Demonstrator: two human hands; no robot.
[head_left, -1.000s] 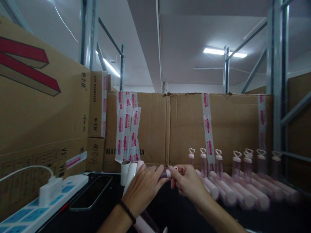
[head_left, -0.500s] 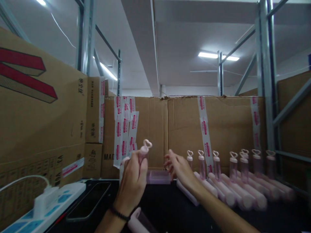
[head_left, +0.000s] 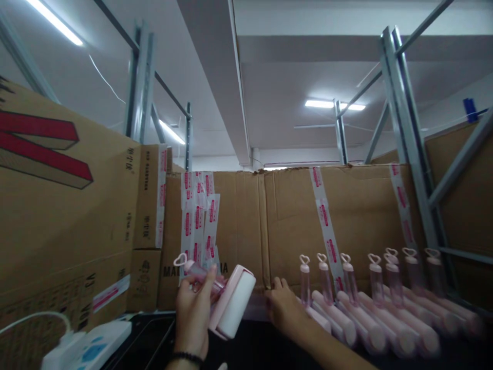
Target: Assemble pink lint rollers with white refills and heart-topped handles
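My left hand (head_left: pixel 194 313), wearing a dark beaded bracelet, is closed around the translucent pink handle of a lint roller (head_left: pixel 233 303). The roller is tilted, its white sheet roll and pink cover facing right, its heart-shaped loop sticking out at upper left. Toward the back, my right hand (head_left: pixel 287 308) is at the right end of a translucent lilac plastic piece (head_left: pixel 254 308). Its fingers are bent and partly hidden, so I cannot tell if they grip it. Right of that hand, several more pink lint rollers (head_left: pixel 362 321) lie in a row, heart-looped handles upright.
A cardboard wall (head_left: pixel 239 221) with printed tape closes off the back. Cardboard boxes (head_left: pixel 77 205) stand at left. A power strip (head_left: pixel 100 344) with a plugged-in charger and a dark phone (head_left: pixel 146 336) lie at front left. Metal rack posts (head_left: pixel 408 118) rise on both sides.
My left hand has turned the lint roller so its head faces right and its loop left. My right hand has reached to the lilac piece. The view has tilted upward.
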